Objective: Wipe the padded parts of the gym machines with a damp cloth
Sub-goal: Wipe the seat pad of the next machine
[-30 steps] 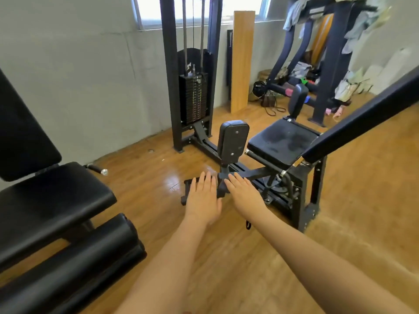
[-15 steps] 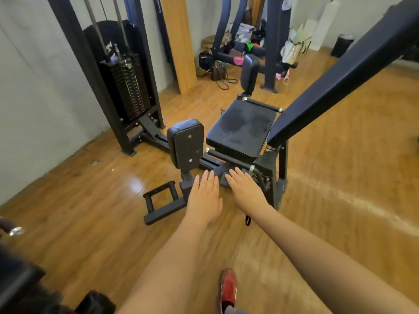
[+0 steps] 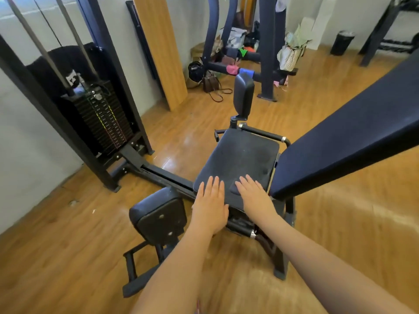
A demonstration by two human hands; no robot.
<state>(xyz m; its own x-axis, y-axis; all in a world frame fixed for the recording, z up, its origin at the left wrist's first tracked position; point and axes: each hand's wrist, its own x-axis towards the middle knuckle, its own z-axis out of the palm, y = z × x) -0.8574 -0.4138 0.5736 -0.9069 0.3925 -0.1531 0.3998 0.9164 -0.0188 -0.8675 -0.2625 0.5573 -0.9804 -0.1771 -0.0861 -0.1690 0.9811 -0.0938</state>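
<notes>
Both hands, left [image 3: 209, 206] and right [image 3: 255, 197], hover flat with fingers spread, holding nothing, over the seat pad [image 3: 240, 159] at 12 o'clock. No cloth shows, possibly out of frame. The pad looks soft, dusty and fixed; wipe it flat-palmed.

Bright, even daylight; glare patches shone on the wooden floor [image 3: 181, 141]. Wide-angle distortion bent the edges. Motion blur smeared the lower right floor and both forearms.
</notes>
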